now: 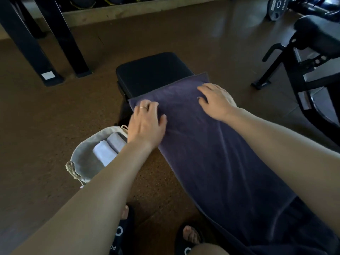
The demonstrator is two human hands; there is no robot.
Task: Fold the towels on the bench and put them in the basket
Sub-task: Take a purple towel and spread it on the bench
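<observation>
At nine o'clock from my view's centre I see the grey fabric basket (pixel 82 159) on the brown floor (pixel 36 116), just beside the bench's left side. Two folded pale towels (pixel 110 147) lie inside it, side by side against its far wall.

Moving right, my left hand (pixel 147 124) lies on the near-left corner of the purple towel (pixel 211 144), fingers relaxed and spread flat on the cloth, a ring on one finger; it presses rather than grips. The towel is laid lengthwise along the black bench (pixel 152 74), running from about twelve o'clock down to five o'clock, where its lower end falls into shadow. The bench's far end shows bare beyond the towel's top edge.

At one o'clock my right hand (pixel 215 100) rests on the towel's far-right part, fingers loosely bent, palm down, holding nothing that I can make out.

At six o'clock, two feet in black slides (pixel 189 238) stand on the floor.
</observation>
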